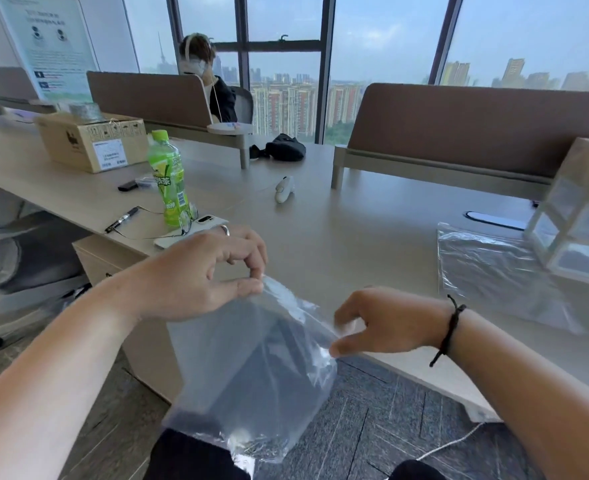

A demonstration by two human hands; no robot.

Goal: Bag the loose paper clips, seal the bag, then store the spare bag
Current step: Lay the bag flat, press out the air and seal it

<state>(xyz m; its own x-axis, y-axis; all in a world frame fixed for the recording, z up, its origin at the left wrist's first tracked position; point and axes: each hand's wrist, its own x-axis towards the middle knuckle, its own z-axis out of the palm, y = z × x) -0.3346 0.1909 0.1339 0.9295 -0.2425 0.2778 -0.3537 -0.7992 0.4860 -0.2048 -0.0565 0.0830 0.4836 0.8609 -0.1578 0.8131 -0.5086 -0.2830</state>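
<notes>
Tabletop (338,237): long, light wood, runs across the view; brown divider panels stand along its far side.

Clear plastic bag (251,368): held in the air in front of the tabletop's near edge, above the person's lap. It hangs from its top edge, which slants down from left to right. Dark shapes show through the film; paper clips inside cannot be made out.

Spare bag (494,271): second clear bag, lying flat on the tabletop at right, well apart from the held one. Its far right corner lies just beside a small white drawer unit (577,216).

Cardboard box (92,140): far left of the tabletop.

Left hand (196,275): grip closed on the upper left corner of the held bag, thumb against fingertips in a pinch. A ring sits on one finger.

Right hand (386,323): grip closed on the lower right end of the same top edge, film pinched between thumb and fingers. A dark cord bracelet circles the wrist.

Green bottle (168,178): upright on the tabletop, left of centre, beside a pair of glasses (187,220) and a pen (121,220).
</notes>
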